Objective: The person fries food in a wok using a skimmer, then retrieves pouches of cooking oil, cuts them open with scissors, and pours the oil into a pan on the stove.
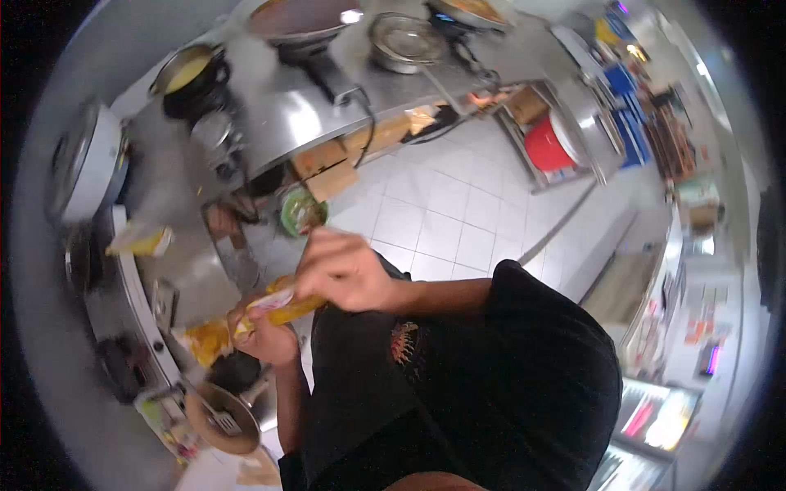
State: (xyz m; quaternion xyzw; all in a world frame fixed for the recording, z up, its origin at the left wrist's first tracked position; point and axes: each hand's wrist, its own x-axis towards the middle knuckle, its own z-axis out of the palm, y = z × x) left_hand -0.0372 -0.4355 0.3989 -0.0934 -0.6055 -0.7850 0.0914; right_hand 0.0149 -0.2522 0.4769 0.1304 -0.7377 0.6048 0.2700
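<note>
A yellow plastic packet [299, 310] with a white and red patch is held in front of my body on the left. My left hand [268, 337] is closed around its middle. My right hand [344, 270] is bent over its upper right end, fingers curled together and smeared by motion; whether they pinch the packet or something small is hidden. Beneath my left hand, more yellow shows by the metal counter [184, 282]. Another yellow and white packet [141, 240] lies on that counter.
A dark pot [192, 82] of pale yellow contents, a large pan [304, 18] and a metal bowl [405, 41] stand along the far counter. A wok with a slotted spatula [225, 421] is at lower left. A green basin [303, 211] and red bucket [550, 146] sit low down.
</note>
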